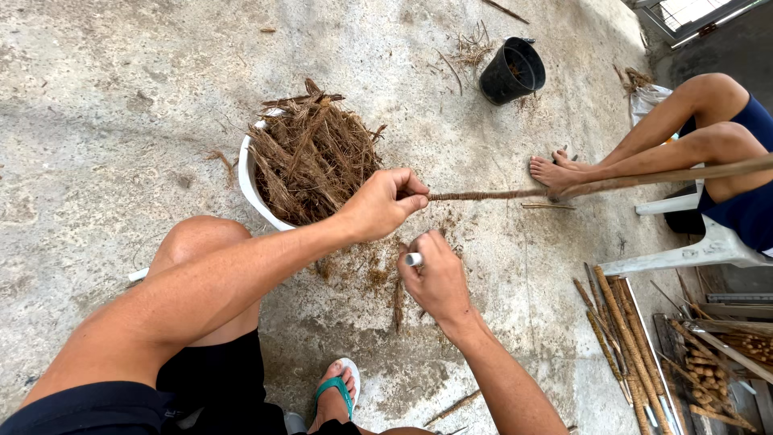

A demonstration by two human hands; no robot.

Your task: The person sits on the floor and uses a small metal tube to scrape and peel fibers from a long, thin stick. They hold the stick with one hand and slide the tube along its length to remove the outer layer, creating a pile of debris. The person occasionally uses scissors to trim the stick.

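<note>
My arms were bare from shoulder to wrist, with no sleeves, watch or bands on them. My left hand and right hand wore no gloves and no rings that I could see. I had on dark shorts, close to black, ending above a bare knee. On the one foot that showed was a flip-flop with a white sole and teal straps meeting between the toes.
</note>
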